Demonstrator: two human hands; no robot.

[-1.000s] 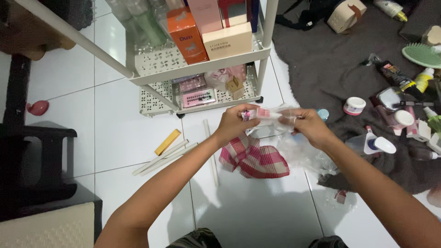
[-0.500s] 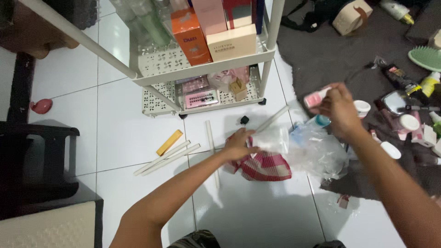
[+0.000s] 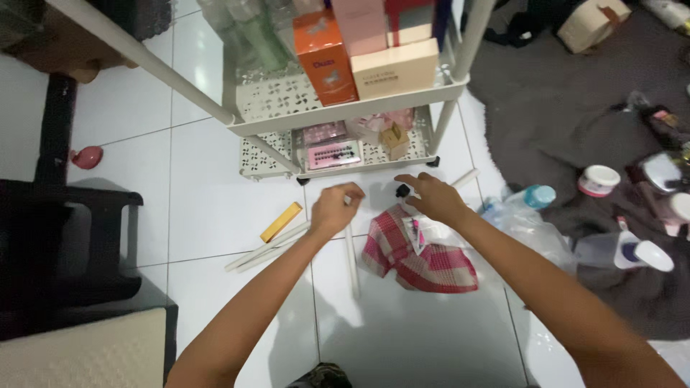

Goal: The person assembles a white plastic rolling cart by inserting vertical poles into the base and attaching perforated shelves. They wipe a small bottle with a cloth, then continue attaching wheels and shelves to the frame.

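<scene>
White floor tiles [image 3: 215, 208] carry everything here; the person sits over them with both arms stretched toward twelve o'clock, to the foot of a white perforated trolley [image 3: 345, 108] stacked with orange and cream boxes. The left hand [image 3: 335, 208] is curled into a loose fist, fingers folded in; whether it pinches something small cannot be told; just below it, at six o'clock, a white rod [image 3: 351, 262] lies on the tiles, close to the hand if not touching it. The right hand [image 3: 433, 198] hangs flat and slack, fingers spread a little and holding nothing, its fingertips just beside a small black cap [image 3: 403, 191] at its nine o'clock.

Half a second back the right hand was lifted high at two o'clock with a pink-ended item pinched in it, and the left hand lay on the cloth; a second back both hands gripped that item together at the centre. Now the right hand has come down bare and the left has shifted up and to nine o'clock; the pulling-apart looks finished, and the hands are turning to the loose parts by the trolley's lower shelf.

The red-and-white checked cloth [image 3: 417, 255] lies at five o'clock of the hands; a pink-and-white packet [image 3: 417, 233] rests on it; crumpled clear plastic [image 3: 528, 230] and a blue-capped bottle [image 3: 537, 196] lie at three o'clock, at the edge of a grey rug [image 3: 575, 129].
</scene>
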